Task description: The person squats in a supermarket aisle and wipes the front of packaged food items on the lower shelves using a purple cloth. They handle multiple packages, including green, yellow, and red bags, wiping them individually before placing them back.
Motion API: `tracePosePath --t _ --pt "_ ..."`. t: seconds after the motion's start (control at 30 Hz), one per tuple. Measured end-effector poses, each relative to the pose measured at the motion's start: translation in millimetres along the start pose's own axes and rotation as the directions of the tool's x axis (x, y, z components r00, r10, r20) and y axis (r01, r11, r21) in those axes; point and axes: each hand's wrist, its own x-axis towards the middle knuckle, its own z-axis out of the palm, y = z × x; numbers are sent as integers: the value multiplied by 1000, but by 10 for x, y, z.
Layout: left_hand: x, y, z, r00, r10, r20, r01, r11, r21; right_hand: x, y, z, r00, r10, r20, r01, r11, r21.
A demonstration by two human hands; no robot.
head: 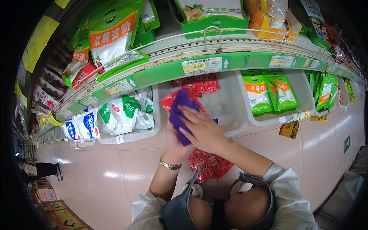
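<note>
My left hand (174,143), with a metal watch band or bracelet at its wrist, holds up a red plastic packet (167,102) from below. A purple cloth (181,96) lies over most of that packet, and my right hand (202,129) presses the cloth on it with spread fingers. Just beyond my hands is a translucent white plastic bin (227,105) with several red packets (204,83) at its back. Lower down, more red packets (211,165) lie in a loose pile, apparently on the floor before my shoes.
A green-edged shelf (166,69) with a wire rail overhangs the bins and bears starch bags (110,34). To the right, another bin holds green-and-white packets (257,96); to the left, one holds white-and-green bags (123,115). A person (40,171) is at the far left of the tiled floor (100,169).
</note>
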Motion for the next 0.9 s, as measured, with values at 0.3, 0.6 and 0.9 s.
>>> tracePosePath --t 0.3,0.6,0.9 --pt "50 -33 155 999 0 49 5 996 -93 115 334 -11 935 261 -239 -216 956 200" --pt "146 68 49 999 18 37 -13 992 -125 -58 873 -23 779 491 -391 -460 870 176" --pt "219 36 66 955 252 -154 -202 937 285 -79 445 -191 739 605 296 -489 180 854"
